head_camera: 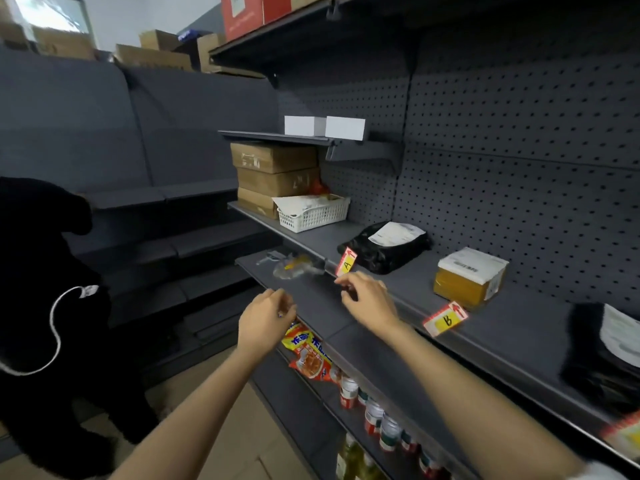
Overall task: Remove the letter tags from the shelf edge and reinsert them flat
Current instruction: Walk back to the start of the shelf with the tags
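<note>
A red and yellow tag marked A (346, 261) sticks up tilted from the grey shelf edge (408, 308). A second tag marked B (445, 319) leans out of the same edge further right, and a blurred third tag (623, 433) shows at the frame's right border. My right hand (369, 299) hovers just below tag A, fingers curled and apart, holding nothing. My left hand (265, 318) hangs lower left of it over a lower shelf, fingers loosely curled and empty.
On the shelf lie a black parcel (384, 245), a yellow box (469, 277), a white basket (313, 211) and another black parcel (602, 355). Snack packets (308, 355) and cans (374, 414) fill the shelves below. A person in black (41, 306) stands at the left.
</note>
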Demonstrator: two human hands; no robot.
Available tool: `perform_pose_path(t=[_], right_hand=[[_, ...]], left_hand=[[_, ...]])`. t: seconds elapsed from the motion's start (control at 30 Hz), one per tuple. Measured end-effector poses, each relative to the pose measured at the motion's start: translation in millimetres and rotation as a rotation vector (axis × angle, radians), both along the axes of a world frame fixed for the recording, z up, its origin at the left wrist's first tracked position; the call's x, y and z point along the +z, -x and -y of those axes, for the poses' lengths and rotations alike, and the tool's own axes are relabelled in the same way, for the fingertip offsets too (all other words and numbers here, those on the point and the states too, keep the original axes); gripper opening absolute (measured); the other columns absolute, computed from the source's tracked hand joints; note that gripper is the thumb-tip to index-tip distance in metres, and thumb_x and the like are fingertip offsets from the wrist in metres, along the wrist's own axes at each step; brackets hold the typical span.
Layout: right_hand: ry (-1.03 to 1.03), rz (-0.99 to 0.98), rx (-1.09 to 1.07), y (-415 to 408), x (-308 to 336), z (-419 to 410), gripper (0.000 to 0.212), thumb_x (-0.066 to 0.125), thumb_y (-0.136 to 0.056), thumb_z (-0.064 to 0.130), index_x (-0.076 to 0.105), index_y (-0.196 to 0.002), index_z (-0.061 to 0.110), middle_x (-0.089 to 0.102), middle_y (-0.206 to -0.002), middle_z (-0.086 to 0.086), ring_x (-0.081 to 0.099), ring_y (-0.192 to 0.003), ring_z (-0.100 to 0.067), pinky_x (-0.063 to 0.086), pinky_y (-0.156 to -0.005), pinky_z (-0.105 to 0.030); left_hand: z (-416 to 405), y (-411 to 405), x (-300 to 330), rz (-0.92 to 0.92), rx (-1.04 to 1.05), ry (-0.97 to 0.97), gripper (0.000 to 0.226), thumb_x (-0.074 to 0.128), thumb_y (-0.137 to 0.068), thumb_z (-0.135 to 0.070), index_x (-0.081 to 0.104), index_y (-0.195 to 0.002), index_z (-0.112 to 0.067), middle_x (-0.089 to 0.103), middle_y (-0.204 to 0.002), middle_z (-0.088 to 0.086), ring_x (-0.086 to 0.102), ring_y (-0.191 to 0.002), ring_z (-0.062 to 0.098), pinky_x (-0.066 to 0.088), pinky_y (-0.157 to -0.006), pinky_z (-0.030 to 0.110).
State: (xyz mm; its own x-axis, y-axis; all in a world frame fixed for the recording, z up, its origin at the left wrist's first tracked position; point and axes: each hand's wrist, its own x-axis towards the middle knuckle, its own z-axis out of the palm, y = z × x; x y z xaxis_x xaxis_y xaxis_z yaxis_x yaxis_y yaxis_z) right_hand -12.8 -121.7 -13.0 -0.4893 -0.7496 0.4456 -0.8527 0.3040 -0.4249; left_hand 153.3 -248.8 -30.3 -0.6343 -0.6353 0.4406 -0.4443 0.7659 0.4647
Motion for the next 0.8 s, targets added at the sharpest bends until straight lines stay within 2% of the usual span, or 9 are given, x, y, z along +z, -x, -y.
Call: perform_pose_path(t=[0.23, 0.43, 0.57, 0.8], right_hand=[[-0.09, -0.11, -0.153, 67, -1, 63, 0.031, 0.053, -0.086, 0.018, 0.056, -0.116, 0.026, 0.056, -0.121, 0.0, 0.05, -0.113, -0.022, 0.033, -0.096, -0.036], [-0.091, -0.115, -0.366, 101, 2, 100, 0.033, 0.051, -0.092, 0.027, 0.052, -0.125, 0.03, 0.054, -0.124, 0.004, 0.048, -0.116, -0.017, 0.036, -0.1, -0.035], [-0.074, -0.084, -0.467, 109, -3, 117, 0.018, 0.054, -0.091, 0.03, 0.064, -0.106, 0.027, 0.058, -0.108, 0.002, 0.051, -0.107, -0.017, 0.037, -0.095, -0.032], [0.033, -0.047, -0.589, 101, -12, 107, 0.007, 0.062, -0.086, 0.027, 0.065, -0.093, 0.026, 0.065, -0.087, 0.002, 0.056, -0.086, -0.015, 0.04, -0.084, -0.031]], left_hand=[[73, 109, -2, -0.037, -0.204, -0.045, 0.014, 0.059, -0.084, -0.033, 0.06, -0.09, -0.02, 0.064, -0.096, 0.002, 0.059, -0.09, 0.02, 0.051, -0.071, 0.037], [125, 175, -6, -0.009, -0.458, -0.032, 0.019, 0.061, -0.083, -0.031, 0.06, -0.1, -0.022, 0.062, -0.095, -0.004, 0.059, -0.09, 0.015, 0.042, -0.066, 0.025], [148, 196, -21, 0.006, -0.557, -0.037, 0.027, 0.06, -0.086, -0.03, 0.059, -0.112, -0.021, 0.063, -0.104, 0.0, 0.058, -0.095, 0.015, 0.045, -0.071, 0.026], [148, 217, -35, -0.043, -0.727, -0.075, 0.021, 0.065, -0.082, -0.023, 0.063, -0.103, -0.019, 0.064, -0.103, 0.001, 0.06, -0.093, 0.016, 0.052, -0.073, 0.033]])
